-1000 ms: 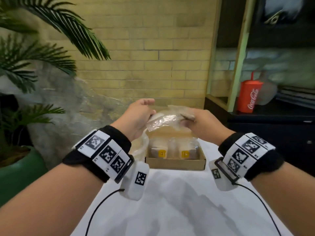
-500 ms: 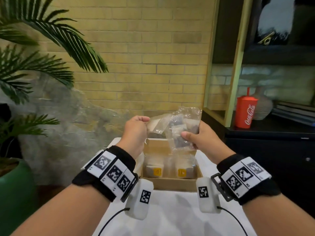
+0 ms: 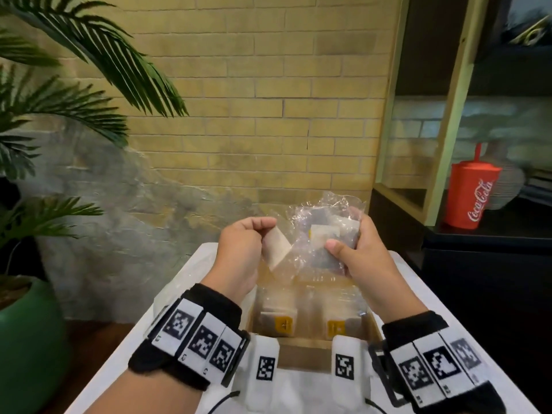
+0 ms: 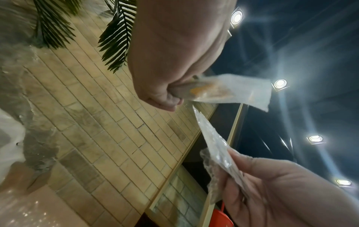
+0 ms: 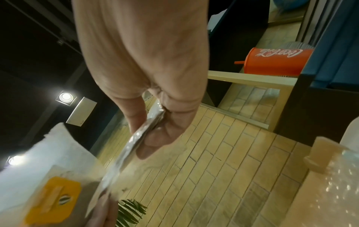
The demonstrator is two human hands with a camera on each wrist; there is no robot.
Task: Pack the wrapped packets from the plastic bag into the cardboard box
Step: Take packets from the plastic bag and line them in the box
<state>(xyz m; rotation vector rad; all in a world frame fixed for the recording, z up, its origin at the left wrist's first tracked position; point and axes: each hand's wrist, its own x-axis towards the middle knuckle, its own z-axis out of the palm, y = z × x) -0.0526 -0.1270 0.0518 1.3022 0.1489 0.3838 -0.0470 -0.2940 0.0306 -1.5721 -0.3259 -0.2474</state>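
Note:
Above the open cardboard box, my left hand pinches a flat white wrapped packet with a yellow label. My right hand grips a crumpled clear plastic bag between thumb and fingers; at least one more packet shows through it. Inside the box stand two rows of clear-wrapped packets with yellow tags. The packet in my left hand is just left of the bag's mouth.
The box sits on a white table. More clear plastic lies left of the box. A red Coca-Cola cup stands on a dark shelf at right. A potted palm is at left, a brick wall behind.
Both hands drew nearer and lifted the bag upright over the box. My left hand has pulled a packet out of the bag to the left, while my right hand keeps hold of the bag.

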